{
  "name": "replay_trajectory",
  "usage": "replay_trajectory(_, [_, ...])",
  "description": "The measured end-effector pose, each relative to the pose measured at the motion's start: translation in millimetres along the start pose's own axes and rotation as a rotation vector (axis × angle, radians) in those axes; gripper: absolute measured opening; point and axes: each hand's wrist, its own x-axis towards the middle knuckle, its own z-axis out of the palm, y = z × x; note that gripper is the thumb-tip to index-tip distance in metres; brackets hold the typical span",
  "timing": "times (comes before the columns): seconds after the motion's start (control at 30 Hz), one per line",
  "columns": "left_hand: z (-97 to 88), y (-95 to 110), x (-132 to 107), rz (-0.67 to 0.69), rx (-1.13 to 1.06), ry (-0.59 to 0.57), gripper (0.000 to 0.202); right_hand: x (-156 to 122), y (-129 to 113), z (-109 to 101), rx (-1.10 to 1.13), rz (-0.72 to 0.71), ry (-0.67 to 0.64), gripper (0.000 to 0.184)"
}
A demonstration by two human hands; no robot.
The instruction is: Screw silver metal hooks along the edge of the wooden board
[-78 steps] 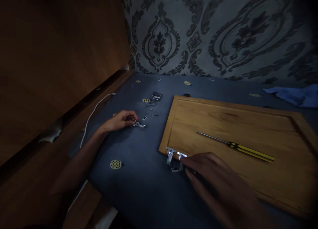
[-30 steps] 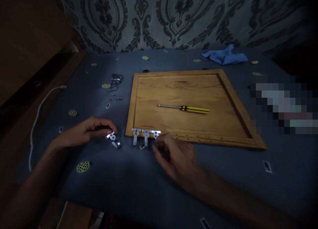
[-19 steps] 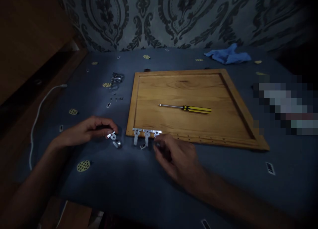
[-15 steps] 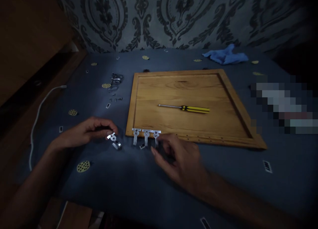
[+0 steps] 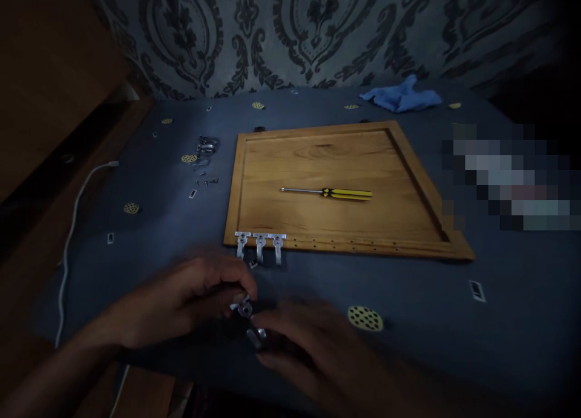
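My left hand point(image 5: 181, 300) pinches a small shiny metal hook bracket point(image 5: 249, 321) low in the middle, near the front edge of the blue cloth. My right hand point(image 5: 313, 348) has come in beside it, its fingertips at the bracket's lower end; the hand is blurred and its grip is unclear. Beyond them lies a wooden panel point(image 5: 336, 218) with three metal hooks point(image 5: 259, 245) hanging side by side over its near left edge. A yellow and black screwdriver point(image 5: 329, 193) rests on the panel's middle.
Loose screws and metal parts point(image 5: 204, 155) lie at the back left on the blue patterned cloth point(image 5: 408, 321). A white cable point(image 5: 75, 209) runs along the left. A blue rag point(image 5: 399, 97) sits by the patterned wall. Wooden furniture point(image 5: 49, 73) stands on the left.
My left hand has drawn the bracket back toward me. My right hand has left the hooks on the panel's edge and come to the bracket.
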Motion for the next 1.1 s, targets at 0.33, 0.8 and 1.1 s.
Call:
replay_trajectory(0.33, [5.8, 3.2, 12.1, 0.039, 0.207, 0.24, 0.019, -12.2, 8.1, -10.3, 0.184, 0.181, -0.062, 0.02])
replay_trajectory(0.8, [18.3, -22.6, 48.8, 0.136, 0.628, 0.271, 0.076, 2.3, 26.2, -17.0, 0.538, 0.6, 0.192, 0.024])
replay_trajectory(1.1, [21.0, -21.0, 47.8, 0.163, 0.635, 0.288, 0.065, 9.3, 24.3, -15.4, 0.64, 0.768, 0.185, 0.03])
